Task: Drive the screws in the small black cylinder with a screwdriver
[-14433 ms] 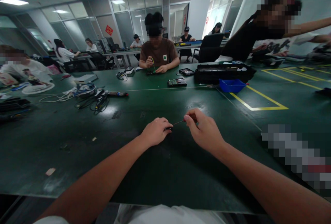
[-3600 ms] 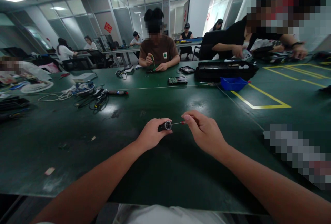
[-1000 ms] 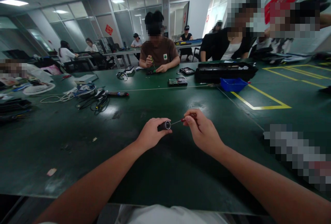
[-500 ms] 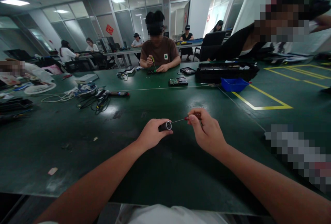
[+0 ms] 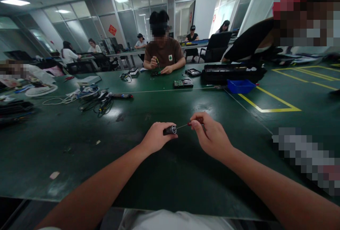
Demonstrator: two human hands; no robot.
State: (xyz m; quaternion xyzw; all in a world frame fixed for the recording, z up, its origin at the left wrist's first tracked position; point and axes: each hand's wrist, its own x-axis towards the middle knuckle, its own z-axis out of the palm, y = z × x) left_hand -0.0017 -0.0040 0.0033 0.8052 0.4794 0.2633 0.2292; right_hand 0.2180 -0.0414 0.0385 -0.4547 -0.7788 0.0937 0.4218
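Observation:
My left hand (image 5: 156, 137) is closed round a short black cylinder (image 5: 170, 130) with a silver ring at its end, which faces right. Its exact kind I cannot make out. In my right hand (image 5: 211, 132) is a screwdriver (image 5: 189, 124) with a red handle and a thin metal shaft. The shaft points left, and its tip is at the ringed end of the cylinder. Whether the tip sits inside the end or only touches it is too small to tell. Both hands are above the green table (image 5: 148, 180).
A tangle of cables (image 5: 102, 102) lies left of centre. Opposite sits a person in a brown shirt (image 5: 164, 55) holding a tool. A circuit board (image 5: 183, 83), a blue bin (image 5: 241, 86) and a long black housing (image 5: 231, 72) lie across the table. Another person leans in at right.
My right hand has shifted slightly left, bringing the screwdriver tip to the cylinder's end. The left hand has stayed in place, the cylinder turning a little. The person at right has leaned further down.

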